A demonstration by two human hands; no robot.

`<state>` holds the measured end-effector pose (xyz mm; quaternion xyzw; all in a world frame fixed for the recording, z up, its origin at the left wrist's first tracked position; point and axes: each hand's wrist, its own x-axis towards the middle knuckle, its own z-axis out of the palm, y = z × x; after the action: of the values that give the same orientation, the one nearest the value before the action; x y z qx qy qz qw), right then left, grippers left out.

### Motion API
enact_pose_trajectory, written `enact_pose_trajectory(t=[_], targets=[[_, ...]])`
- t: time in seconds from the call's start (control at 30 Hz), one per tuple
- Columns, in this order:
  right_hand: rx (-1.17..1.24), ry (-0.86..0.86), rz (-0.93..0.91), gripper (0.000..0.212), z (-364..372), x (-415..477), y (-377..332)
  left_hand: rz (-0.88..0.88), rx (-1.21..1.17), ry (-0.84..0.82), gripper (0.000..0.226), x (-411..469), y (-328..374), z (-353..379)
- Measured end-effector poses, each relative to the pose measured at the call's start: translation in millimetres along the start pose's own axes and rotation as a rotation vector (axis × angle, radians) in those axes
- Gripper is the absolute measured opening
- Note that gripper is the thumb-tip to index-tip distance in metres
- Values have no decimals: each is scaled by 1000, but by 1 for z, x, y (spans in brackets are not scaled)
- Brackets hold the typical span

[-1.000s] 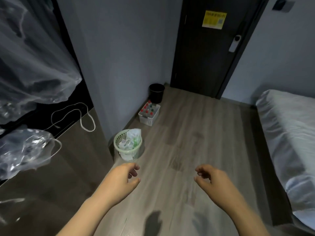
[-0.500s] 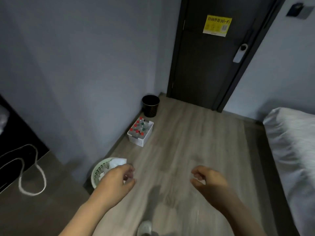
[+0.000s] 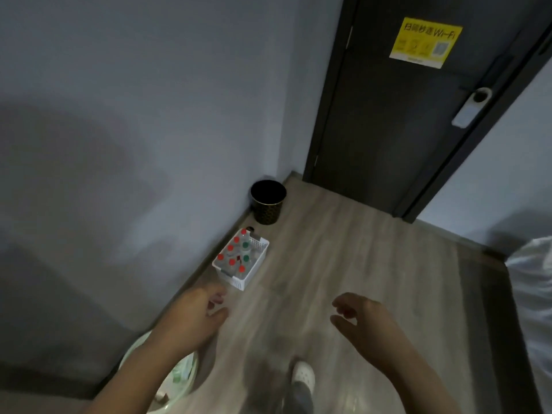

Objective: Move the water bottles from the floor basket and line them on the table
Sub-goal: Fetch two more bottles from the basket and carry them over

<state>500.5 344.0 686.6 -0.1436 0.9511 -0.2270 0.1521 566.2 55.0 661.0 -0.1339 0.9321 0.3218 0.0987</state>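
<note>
A white slotted basket (image 3: 236, 282) stands on the wooden floor against the left wall. Several clear water bottles (image 3: 236, 254) with red and green caps stand upright in it. My left hand (image 3: 191, 319) hangs just below and left of the basket, fingers loosely curled, holding nothing. My right hand (image 3: 363, 322) is further right over bare floor, fingers also loosely curled and empty. No table shows in this view.
A black waste bin (image 3: 268, 201) sits in the corner beyond the basket, beside a dark door (image 3: 397, 121). A pale green mesh bin (image 3: 179, 380) is under my left forearm. My white shoe (image 3: 303, 376) is below. A bed edge (image 3: 534, 282) lies at the right.
The view has swung away from the dark table and moved toward the basket, which now looks larger and closer. The green bin has slid under my left arm. Both hands stay empty.
</note>
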Motion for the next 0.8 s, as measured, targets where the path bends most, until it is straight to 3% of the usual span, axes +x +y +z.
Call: enact_pose_trajectory(t=[0.4, 0.8], targets=[[-26, -188, -173, 27, -77, 252, 51, -285, -71, 107, 30, 170, 57, 5], [-160, -374, -246, 30, -84, 461, 31, -402, -190, 152, 26, 342, 33, -20]])
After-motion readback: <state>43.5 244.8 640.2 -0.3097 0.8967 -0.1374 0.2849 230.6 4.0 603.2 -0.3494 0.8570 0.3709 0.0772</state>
